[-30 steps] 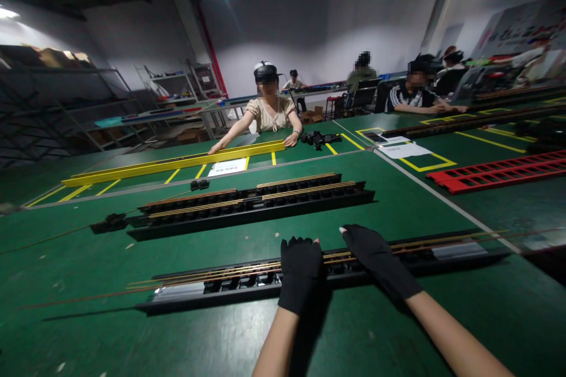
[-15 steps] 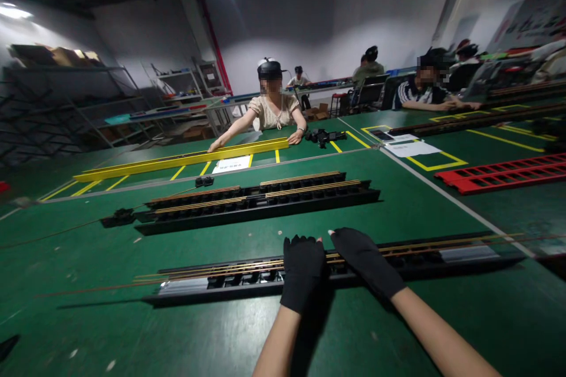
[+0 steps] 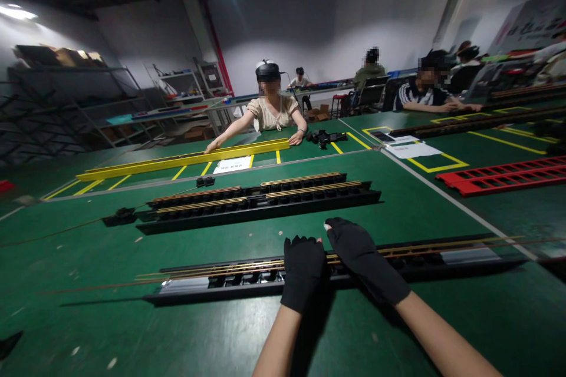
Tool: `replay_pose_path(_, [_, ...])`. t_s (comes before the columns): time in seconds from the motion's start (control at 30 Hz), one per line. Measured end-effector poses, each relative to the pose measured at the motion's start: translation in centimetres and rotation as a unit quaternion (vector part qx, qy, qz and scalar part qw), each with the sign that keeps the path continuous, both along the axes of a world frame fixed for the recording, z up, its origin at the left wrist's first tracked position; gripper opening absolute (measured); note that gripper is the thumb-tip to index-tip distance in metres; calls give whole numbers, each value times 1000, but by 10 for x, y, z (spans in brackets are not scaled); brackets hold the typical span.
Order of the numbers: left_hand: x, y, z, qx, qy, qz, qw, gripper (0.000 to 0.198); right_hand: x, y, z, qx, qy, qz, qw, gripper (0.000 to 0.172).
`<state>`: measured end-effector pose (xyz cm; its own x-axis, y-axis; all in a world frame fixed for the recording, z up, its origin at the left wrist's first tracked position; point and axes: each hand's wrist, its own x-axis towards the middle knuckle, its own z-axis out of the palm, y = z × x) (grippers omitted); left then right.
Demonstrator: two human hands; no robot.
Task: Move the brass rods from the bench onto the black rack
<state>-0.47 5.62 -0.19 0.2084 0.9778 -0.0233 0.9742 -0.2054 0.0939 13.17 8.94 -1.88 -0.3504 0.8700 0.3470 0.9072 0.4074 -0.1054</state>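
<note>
A long black rail (image 3: 247,293) lies across the green table in front of me, with thin brass-coloured rods (image 3: 247,265) running along its top. My left hand (image 3: 303,271), in a black glove with bare fingertips, is curled down over the rods near the rail's middle. Just to its right, my right hand (image 3: 365,256), gloved alike, bends over the rail. One pale fingertip shows at its far left edge; its other fingers and anything in them are hidden. Silvery strips (image 3: 183,285) sit near the rail's ends.
Farther back lies another black rail assembly (image 3: 260,203) with rods. Beyond it, a co-worker (image 3: 274,109) touches a yellow rail (image 3: 186,160). At right lie a red slotted frame (image 3: 504,175) and paper sheets (image 3: 411,149). Other people sit behind.
My right hand has shifted slightly up and left, its fingertip nearer the left hand. My left hand stays in place on the rods.
</note>
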Motion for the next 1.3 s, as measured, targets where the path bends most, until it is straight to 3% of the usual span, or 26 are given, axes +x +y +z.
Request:
replay_pose_path(0.13, [-1,0,0,-1,-12,-4,1000,32,-10,-6,1,-54,-9,8,998,28])
replay_pose_path(0.37, [2,-1,-1,12,-22,6,1000,45,-11,-3,-4,-108,-23,0,994,30])
replay_pose_path(0.5, [-1,-1,3,33,-22,22,999,42,-9,-5,-1,-110,-32,0,993,29])
replay_pose_path(0.67, [-15,3,5,63,0,86,994,42,-7,-11,4,-107,-45,4,993,34])
replay_pose_path(0.87, [-23,4,-7,16,30,41,999,39,-3,-15,6,-89,-45,15,995,34])
replay_pose_path(1.0, [-24,4,-7,27,21,44,998,39,1,-15,1,-66,-51,33,996,36])
replay_pose_path(1.2, [-45,9,0,91,17,113,989,47,0,-9,-13,-54,-64,32,996,39])
replay_pose_path(1.3, [-58,9,-1,57,41,122,990,46,0,-7,-18,-50,-56,31,997,38])
